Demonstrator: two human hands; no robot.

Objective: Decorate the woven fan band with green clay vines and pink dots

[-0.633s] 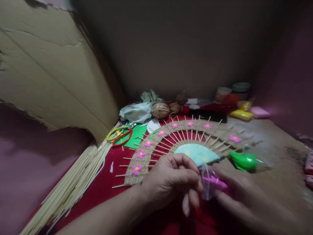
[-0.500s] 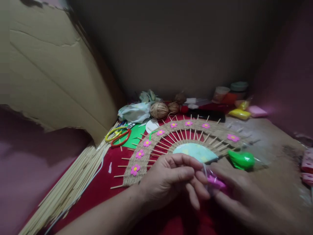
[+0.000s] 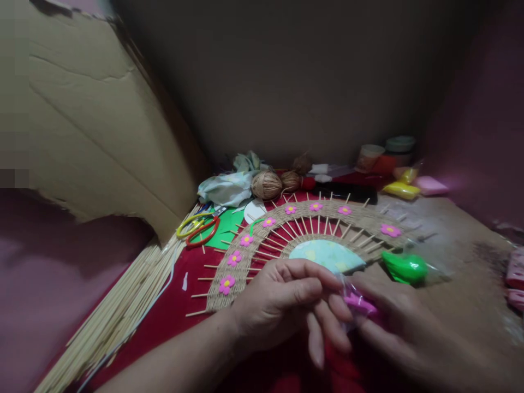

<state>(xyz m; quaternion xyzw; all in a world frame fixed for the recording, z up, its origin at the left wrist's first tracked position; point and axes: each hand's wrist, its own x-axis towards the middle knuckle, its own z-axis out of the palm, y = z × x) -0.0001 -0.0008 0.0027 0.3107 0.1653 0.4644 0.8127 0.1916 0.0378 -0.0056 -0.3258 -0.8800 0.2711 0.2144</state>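
My right hand (image 3: 393, 316) is closed around a clear plastic packet of pink clay (image 3: 360, 304) at the lower centre right. The fingertips of my left hand (image 3: 295, 300) touch the packet's near edge, with the thumb and index finger close together and the other fingers loosely bent. Just beyond both hands lies a woven half-round fan piece (image 3: 216, 273) with thin sticks and several pink flowers with yellow centres. Light blue cloth (image 3: 327, 255) covers its middle. A green clay packet (image 3: 405, 267) rests beside the fan's right end.
Scissors with yellow and red handles (image 3: 203, 230) lie on green paper (image 3: 225, 221). Long thin sticks (image 3: 118, 305) are bundled at left. Twine balls (image 3: 266, 185), a black object (image 3: 347, 192), yellow packets (image 3: 402, 190) and cups (image 3: 370, 158) stand behind. Cardboard (image 3: 82, 109) leans at left.
My left hand's lower fingers have shifted and spread slightly downward. The pink packet has turned a little between my hands. The fan has stayed in place.
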